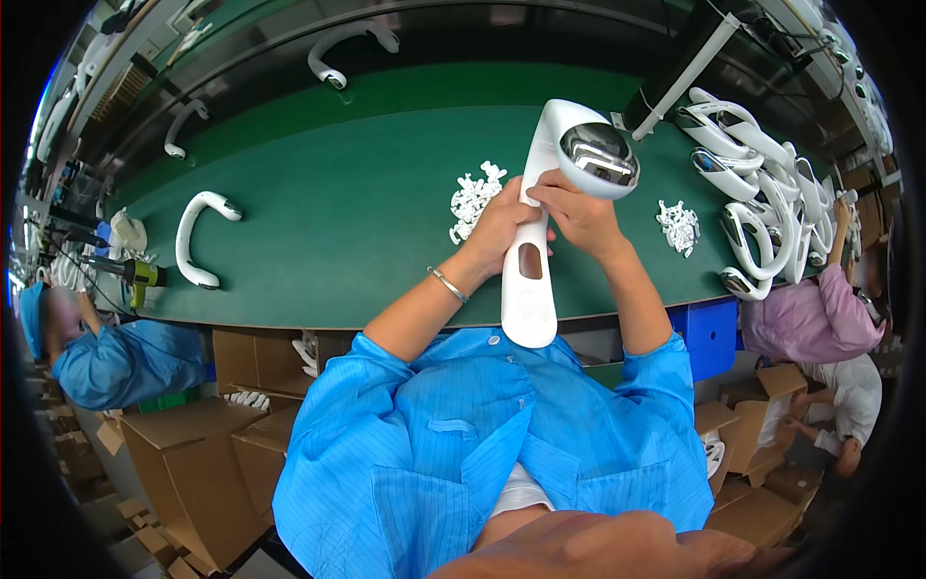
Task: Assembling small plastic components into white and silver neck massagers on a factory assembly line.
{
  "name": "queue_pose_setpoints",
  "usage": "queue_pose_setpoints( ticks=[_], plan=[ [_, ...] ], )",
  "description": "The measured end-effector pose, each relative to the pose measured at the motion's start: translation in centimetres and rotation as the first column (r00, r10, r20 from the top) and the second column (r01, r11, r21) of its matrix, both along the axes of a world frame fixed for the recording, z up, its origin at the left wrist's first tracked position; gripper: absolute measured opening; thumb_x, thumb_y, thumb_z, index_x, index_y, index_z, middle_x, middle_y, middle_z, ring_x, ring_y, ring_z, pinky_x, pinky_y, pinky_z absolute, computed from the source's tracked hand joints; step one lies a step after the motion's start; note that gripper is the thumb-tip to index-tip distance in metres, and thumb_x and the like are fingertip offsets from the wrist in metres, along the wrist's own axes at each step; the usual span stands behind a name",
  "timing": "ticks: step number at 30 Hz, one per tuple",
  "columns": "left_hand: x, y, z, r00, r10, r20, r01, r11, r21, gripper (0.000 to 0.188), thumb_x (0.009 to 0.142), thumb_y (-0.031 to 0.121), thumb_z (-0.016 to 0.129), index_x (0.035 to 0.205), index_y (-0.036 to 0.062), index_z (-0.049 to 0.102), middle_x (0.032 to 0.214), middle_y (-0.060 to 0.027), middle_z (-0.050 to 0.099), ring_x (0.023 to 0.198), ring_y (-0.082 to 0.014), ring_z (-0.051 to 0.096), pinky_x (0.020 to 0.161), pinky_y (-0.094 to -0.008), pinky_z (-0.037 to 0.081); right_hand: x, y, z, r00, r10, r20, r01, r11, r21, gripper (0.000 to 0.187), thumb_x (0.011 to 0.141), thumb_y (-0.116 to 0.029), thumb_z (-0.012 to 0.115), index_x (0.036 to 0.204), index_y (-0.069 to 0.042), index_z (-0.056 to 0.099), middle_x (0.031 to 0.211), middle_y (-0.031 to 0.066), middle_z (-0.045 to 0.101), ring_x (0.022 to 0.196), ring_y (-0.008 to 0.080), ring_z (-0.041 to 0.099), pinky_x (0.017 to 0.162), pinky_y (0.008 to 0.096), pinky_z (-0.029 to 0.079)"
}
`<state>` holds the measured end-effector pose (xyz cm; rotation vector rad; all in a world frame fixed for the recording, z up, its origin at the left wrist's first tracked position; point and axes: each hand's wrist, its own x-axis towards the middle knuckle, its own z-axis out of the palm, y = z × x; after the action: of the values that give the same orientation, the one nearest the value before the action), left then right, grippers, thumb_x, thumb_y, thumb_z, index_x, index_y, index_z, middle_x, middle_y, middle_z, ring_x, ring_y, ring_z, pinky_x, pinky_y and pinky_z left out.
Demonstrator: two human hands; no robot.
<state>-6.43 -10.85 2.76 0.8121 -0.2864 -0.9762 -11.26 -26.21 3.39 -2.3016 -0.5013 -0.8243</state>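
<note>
A white curved neck massager [529,299] with a shiny chrome oval pad [600,156] stands before my chest, over the table's near edge. My left hand [496,230] is wrapped round the middle of its band. Closed at the band, my right hand [583,218] has thumb and fingers pressed together just below the chrome pad. Whatever small thing may be between those fingertips is hidden. Little white plastic parts [473,201] lie in a heap beside my left hand, and a smaller heap of white parts [679,228] is to the right of my right hand.
Many white massagers [772,207] are piled at the right of the green table [347,232]. One massager [189,241] lies alone at the left, near a green-and-black power tool [135,271]. A dark post [675,77] rises behind the right side. Co-workers [130,357] sit at both sides.
</note>
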Motion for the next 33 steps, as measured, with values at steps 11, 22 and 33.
queue_pose_setpoints(
  ticks=[11,22,33],
  plan=[
    [-0.7,-0.9,-1.7,0.981,0.187,0.051,-0.187,0.982,-0.011,0.042,0.085,0.000,0.041,0.127,0.0035,0.037,0.110,-0.0132,0.054,0.083,-0.0188,0.062,0.065,-0.0329,0.056,-1.8,2.0,1.1,0.996,0.002,-0.084,0.016,0.977,0.214,0.025,0.073,0.003,0.063,0.097,-0.002,0.068,0.095,0.0114,0.060,0.078,0.0212,0.060,0.065,0.0290,0.049],
    [-1.5,-0.5,0.0,0.990,0.129,0.052,-0.129,0.992,-0.004,0.043,0.080,0.000,0.042,0.122,0.0058,0.034,0.099,-0.0109,0.050,0.073,-0.0156,0.057,0.058,-0.0318,0.054,-3.6,0.8,-1.3,0.951,-0.054,-0.304,0.203,0.851,0.485,0.018,0.082,0.005,0.057,0.098,-0.002,0.064,0.096,0.0088,0.057,0.082,0.0182,0.057,0.069,0.0275,0.049],
    [-2.2,-1.2,-1.5,0.949,0.184,0.258,-0.165,0.982,-0.093,0.030,0.096,0.018,0.044,0.122,0.0055,0.034,0.098,-0.0091,0.052,0.076,-0.0133,0.058,0.062,-0.0296,0.055,-2.8,2.4,2.7,0.893,0.004,-0.450,0.294,0.750,0.592,0.015,0.081,0.005,0.059,0.094,0.000,0.061,0.092,0.0046,0.057,0.075,0.0110,0.056,0.058,0.0220,0.047]
  ],
)
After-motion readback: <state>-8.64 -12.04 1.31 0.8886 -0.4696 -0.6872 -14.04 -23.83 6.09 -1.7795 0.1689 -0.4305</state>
